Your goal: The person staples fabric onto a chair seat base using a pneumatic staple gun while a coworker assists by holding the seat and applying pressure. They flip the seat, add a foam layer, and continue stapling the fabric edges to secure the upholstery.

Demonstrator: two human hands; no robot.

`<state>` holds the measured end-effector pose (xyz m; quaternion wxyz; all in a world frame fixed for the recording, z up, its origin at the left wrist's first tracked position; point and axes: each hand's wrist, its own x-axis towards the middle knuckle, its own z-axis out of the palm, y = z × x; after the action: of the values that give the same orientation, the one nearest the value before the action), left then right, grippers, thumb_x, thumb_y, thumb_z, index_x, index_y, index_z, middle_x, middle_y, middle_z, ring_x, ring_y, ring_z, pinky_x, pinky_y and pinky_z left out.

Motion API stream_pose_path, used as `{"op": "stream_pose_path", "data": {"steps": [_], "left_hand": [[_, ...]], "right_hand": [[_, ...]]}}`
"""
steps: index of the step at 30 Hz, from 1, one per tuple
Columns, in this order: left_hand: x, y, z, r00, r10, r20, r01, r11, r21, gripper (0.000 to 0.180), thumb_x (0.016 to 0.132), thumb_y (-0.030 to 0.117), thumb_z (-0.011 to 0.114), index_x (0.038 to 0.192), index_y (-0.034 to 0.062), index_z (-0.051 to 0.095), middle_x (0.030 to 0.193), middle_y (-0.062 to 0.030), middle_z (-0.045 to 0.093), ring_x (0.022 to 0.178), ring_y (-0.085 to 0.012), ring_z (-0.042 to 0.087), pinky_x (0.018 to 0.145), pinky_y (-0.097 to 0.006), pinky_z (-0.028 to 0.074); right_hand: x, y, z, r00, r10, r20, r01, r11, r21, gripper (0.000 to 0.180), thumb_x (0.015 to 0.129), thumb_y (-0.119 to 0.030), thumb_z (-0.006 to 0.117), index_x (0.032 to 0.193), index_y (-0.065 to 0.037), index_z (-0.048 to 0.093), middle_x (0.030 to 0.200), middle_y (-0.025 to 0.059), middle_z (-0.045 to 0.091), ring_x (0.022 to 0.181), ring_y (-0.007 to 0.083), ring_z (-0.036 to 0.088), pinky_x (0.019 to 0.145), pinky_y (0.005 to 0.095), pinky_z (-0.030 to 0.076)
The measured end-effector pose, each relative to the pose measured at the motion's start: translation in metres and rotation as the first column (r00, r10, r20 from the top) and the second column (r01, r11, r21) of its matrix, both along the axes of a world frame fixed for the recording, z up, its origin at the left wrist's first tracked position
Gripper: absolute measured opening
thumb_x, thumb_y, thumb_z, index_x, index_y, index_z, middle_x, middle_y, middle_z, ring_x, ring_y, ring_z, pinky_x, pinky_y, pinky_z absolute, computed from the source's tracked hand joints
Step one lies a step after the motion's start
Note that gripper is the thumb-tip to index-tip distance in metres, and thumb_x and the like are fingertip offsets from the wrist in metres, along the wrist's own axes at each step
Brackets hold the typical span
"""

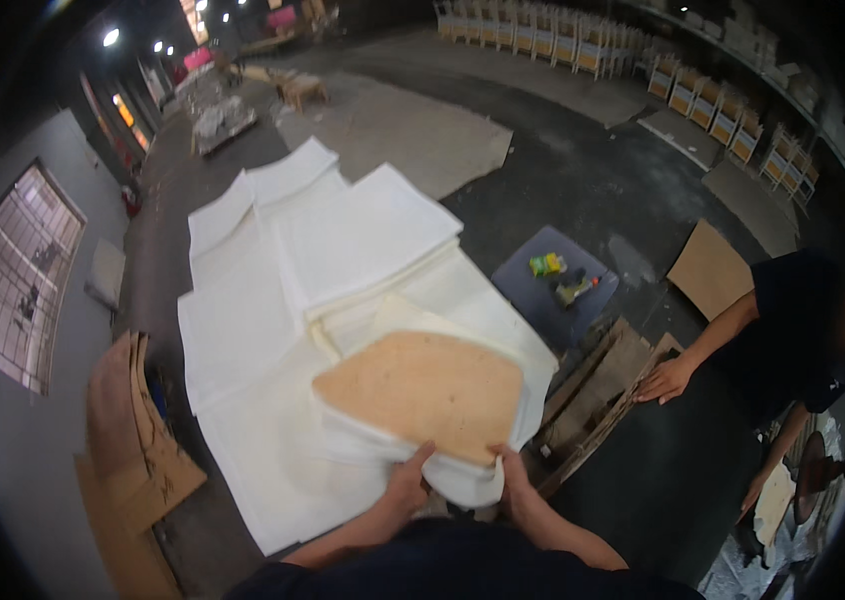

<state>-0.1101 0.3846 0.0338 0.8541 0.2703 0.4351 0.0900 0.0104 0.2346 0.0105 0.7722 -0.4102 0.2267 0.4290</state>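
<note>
Cardboard sheets (133, 440) are stacked at far left on the floor. A spread of white foam sheets (273, 300) is laid beside them. A wooden seat board (423, 385), wrapped in white cloth (463, 480), is held over the foam. Its near edge is gripped by the left hand (408, 485), fingers curled shut on the cloth. The right hand (515, 480) is likewise closed on the cloth. A co-worker's hand (665, 380) is rested on wood planks (593, 395) at right.

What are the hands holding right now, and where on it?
Both hands, left hand and right hand, grip the seat cushion by the white fabric at its near edge.
</note>
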Motion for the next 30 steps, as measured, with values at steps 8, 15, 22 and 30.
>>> {"op": "stream_pose_path", "data": {"steps": [8, 15, 22, 30], "left_hand": [[-0.02, 0.076, -0.04, 0.877, -0.136, 0.461, 0.226, 0.963, -0.144, 0.069, 0.111, 0.03, 0.065, 0.174, 0.0335, 0.036, 0.165, -0.0121, 0.048, 0.15, -0.0576, 0.047, 0.123, -0.074, 0.041], [0.065, 0.161, -0.014, 0.679, 0.424, 0.599, -0.284, 0.904, -0.319, 0.069, 0.113, 0.061, 0.045, 0.167, 0.0173, 0.048, 0.164, -0.0163, 0.055, 0.149, -0.0437, 0.054, 0.129, -0.062, 0.042], [0.036, 0.179, 0.012, 0.748, 0.513, 0.421, -0.517, 0.848, -0.116, 0.072, 0.114, 0.061, 0.043, 0.167, 0.012, 0.047, 0.165, -0.0161, 0.056, 0.15, -0.0375, 0.054, 0.13, -0.055, 0.043], [0.029, 0.129, 0.009, 0.895, 0.25, 0.37, -0.298, 0.951, 0.079, 0.072, 0.114, 0.061, 0.043, 0.167, 0.0114, 0.047, 0.166, -0.016, 0.056, 0.151, -0.0374, 0.054, 0.13, -0.055, 0.043]], "right_hand": [[0.083, 0.003, 0.046, 0.998, 0.058, -0.029, -0.051, 0.981, 0.188, 0.062, 0.106, -0.035, 0.064, 0.154, 0.004, 0.054, 0.141, 0.0233, 0.072, 0.12, 0.0368, 0.076, 0.107, 0.0463, 0.062], [0.096, -0.016, 0.015, 0.999, 0.048, -0.012, -0.04, 0.923, 0.384, 0.056, 0.115, -0.033, 0.054, 0.16, 0.001, 0.051, 0.149, 0.0237, 0.068, 0.128, 0.0383, 0.073, 0.112, 0.0511, 0.06], [0.067, -0.013, 0.028, 0.991, 0.093, 0.093, -0.09, 0.995, -0.035, 0.051, 0.101, -0.027, 0.075, 0.141, 0.002, 0.064, 0.127, 0.0199, 0.077, 0.106, 0.0296, 0.076, 0.093, 0.0442, 0.063], [0.054, -0.111, 0.13, 0.902, 0.037, 0.43, -0.05, 0.999, 0.018, 0.048, 0.104, -0.021, 0.073, 0.145, 0.002, 0.065, 0.134, 0.0132, 0.074, 0.119, 0.0227, 0.073, 0.102, 0.0373, 0.059]]}}
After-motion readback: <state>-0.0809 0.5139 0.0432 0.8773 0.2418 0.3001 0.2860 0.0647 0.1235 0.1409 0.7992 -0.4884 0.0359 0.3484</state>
